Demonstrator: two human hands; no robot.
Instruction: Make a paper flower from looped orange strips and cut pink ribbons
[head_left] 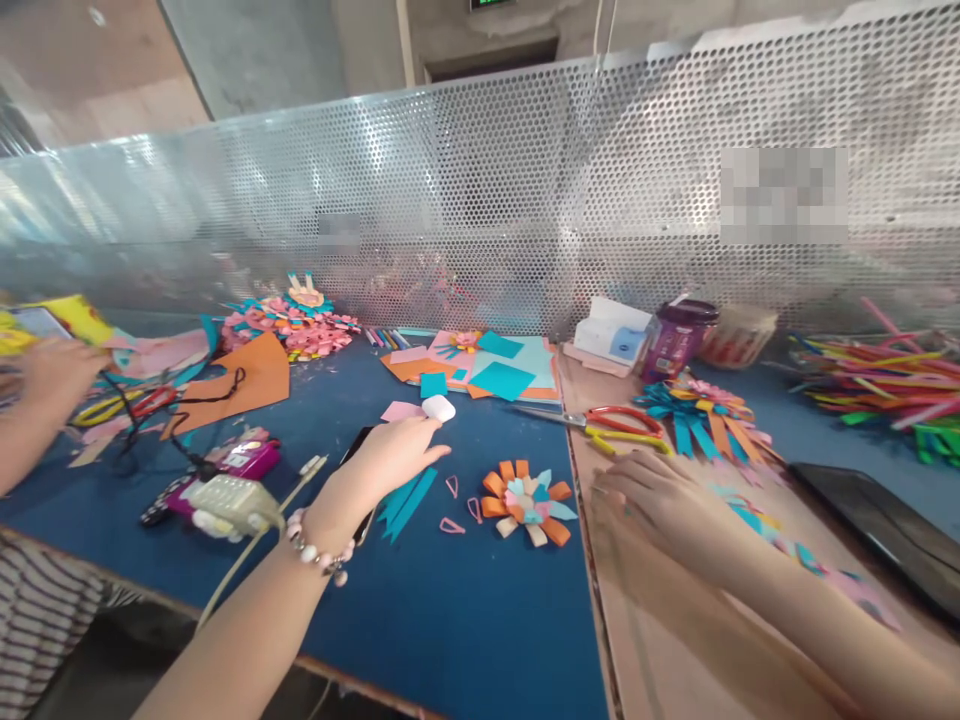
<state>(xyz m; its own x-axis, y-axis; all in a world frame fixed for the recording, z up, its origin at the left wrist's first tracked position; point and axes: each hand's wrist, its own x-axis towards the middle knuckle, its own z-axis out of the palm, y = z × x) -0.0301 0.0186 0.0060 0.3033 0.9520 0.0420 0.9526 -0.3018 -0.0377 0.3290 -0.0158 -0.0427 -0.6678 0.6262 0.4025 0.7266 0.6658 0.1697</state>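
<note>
My left hand [397, 458], with a bead bracelet on its wrist, reaches over the blue table. Its fingers are stretched out and its thumb is apart. A small white rounded case [439, 408] lies right at its fingertips; whether they touch cannot be seen. Below it are blue paper strips [409, 502] and a dark phone [364, 530], partly hidden by my wrist. My right hand [660, 505] is spread low over the brown board, just below scissors [585, 420] with red and yellow handles. Between my hands lie an orange and blue paper flower [528, 502] and pink hair clips [451, 525].
Coloured paper sheets [480, 365] lie at the back before a perforated metal screen [480, 190]. A purple jar [676, 335], a white box [613, 335] and a black phone [877, 530] are on the right. Leftward are a power strip [238, 505] and another person's hand [56, 375].
</note>
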